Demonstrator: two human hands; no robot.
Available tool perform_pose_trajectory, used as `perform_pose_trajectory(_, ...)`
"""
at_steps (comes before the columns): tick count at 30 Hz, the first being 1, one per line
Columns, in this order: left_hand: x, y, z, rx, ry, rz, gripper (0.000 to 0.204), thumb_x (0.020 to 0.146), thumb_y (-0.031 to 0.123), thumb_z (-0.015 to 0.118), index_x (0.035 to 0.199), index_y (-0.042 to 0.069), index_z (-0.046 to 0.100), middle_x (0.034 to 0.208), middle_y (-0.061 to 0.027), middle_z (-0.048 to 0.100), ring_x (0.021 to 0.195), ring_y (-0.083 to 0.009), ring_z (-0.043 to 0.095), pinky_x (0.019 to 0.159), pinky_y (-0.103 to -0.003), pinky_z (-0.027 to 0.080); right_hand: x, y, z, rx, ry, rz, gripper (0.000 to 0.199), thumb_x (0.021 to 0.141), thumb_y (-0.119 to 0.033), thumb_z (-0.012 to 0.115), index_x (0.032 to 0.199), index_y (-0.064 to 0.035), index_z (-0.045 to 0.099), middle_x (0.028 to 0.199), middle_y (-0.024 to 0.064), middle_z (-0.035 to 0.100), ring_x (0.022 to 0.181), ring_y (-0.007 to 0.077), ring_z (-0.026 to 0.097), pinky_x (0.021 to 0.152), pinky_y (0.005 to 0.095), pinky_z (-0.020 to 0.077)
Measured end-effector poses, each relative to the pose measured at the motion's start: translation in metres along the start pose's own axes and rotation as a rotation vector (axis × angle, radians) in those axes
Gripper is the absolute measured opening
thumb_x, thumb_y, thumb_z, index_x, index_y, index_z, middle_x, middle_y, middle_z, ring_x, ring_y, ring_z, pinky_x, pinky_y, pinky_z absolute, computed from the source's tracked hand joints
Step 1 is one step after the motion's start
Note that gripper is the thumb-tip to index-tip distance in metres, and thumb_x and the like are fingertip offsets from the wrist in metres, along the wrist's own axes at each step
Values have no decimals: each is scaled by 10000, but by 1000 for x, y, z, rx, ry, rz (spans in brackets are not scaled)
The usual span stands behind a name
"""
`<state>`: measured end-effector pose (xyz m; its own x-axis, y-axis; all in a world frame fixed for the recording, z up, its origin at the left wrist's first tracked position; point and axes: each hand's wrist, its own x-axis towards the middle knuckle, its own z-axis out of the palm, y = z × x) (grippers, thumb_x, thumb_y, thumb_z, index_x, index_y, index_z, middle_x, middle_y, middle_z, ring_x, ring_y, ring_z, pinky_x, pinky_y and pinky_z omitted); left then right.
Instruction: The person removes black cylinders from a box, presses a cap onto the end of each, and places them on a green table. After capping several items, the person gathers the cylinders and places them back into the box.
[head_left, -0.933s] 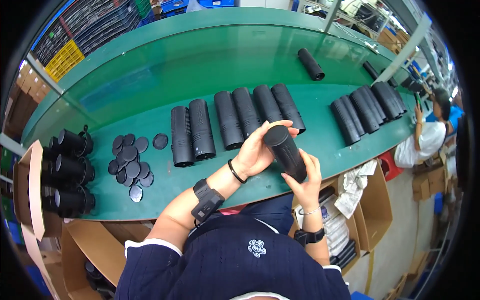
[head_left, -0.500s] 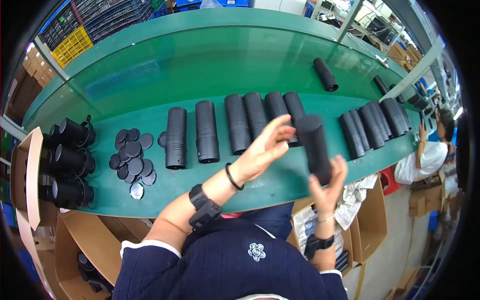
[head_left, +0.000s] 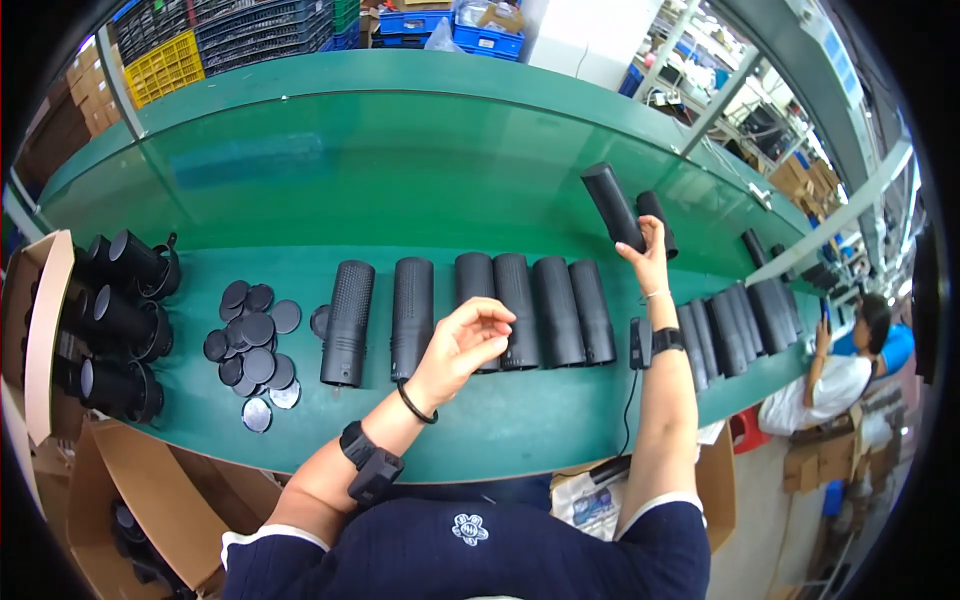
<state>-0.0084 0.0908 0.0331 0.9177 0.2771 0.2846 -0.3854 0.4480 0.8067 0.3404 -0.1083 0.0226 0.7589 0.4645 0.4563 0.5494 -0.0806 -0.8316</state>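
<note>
Black tube [head_left: 612, 206] in raised right hand [head_left: 648, 258], above green table [head_left: 400, 170].

A factory assembly line: green conveyor belt [head_left: 400, 180], stacked crates [head_left: 230, 40].

Tabletop [head_left: 300, 180]: six tubes [head_left: 490, 310] side by side mid-row, discs [head_left: 252, 345] left of them, cups [head_left: 125, 320] far left at the edge. More tubes [head_left: 735, 320] right. Raised tube [head_left: 612, 207] behind the row, another tube [head_left: 657, 220] beside it.
</note>
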Motion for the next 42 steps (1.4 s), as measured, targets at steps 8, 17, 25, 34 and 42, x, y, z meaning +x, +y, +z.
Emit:
perform_pose_trajectory(8, 5, 0, -3, -54, 24, -87, 239, 813, 5, 608, 1051, 5, 594, 1025, -48, 561, 951, -136, 563, 888, -282, 452, 21, 20, 2, -72, -25, 97, 585, 733, 27, 749, 1163, -74, 365, 1100, 127, 552, 907, 174, 590, 736, 275, 504)
perform_pose_trajectory(17, 7, 0, -5, -64, 29, -85, 244, 810, 18, 613, 1052, 3, 596, 1026, -62, 575, 955, -142, 571, 898, -291, 459, 39, 47, 0, 9, -67, 47, 595, 703, 91, 733, 1134, -100, 370, 1131, 103, 519, 1020, 171, 536, 867, 279, 463)
perform_pose_trajectory(25, 4, -2, -7, -78, 8, -94, 253, 805, 40, 622, 1053, 1, 597, 1028, -66, 579, 952, -145, 573, 891, -294, 463, 38, 39, 1, 74, -65, 56, 582, 703, 81, 738, 1118, -100, 373, 1141, 84, 528, 1020, 174, 551, 848, 279, 472)
perform_pose_trajectory(34, 4, -1, -6, -50, 25, -94, 238, 809, 34, 600, 1044, 0, 597, 1012, -65, 587, 935, -144, 569, 878, -290, 454, 23, 10, 2, -1308, 245, -404, 574, 744, -386, 781, 1137, -38, 550, 890, 126, 625, 760, 224, 610, 647, 343, 487)
perform_pose_trajectory(42, 6, -5, 14, -46, -26, -120, 196, 860, 18, 609, 1056, 15, 606, 991, -47, 595, 948, -123, 577, 879, -257, 463, -96, -101, -9, 73, -245, 530, 707, 771, -159, 757, 1355, 25, 402, 1148, 107, 600, 1021, 161, 581, 873, 294, 475)
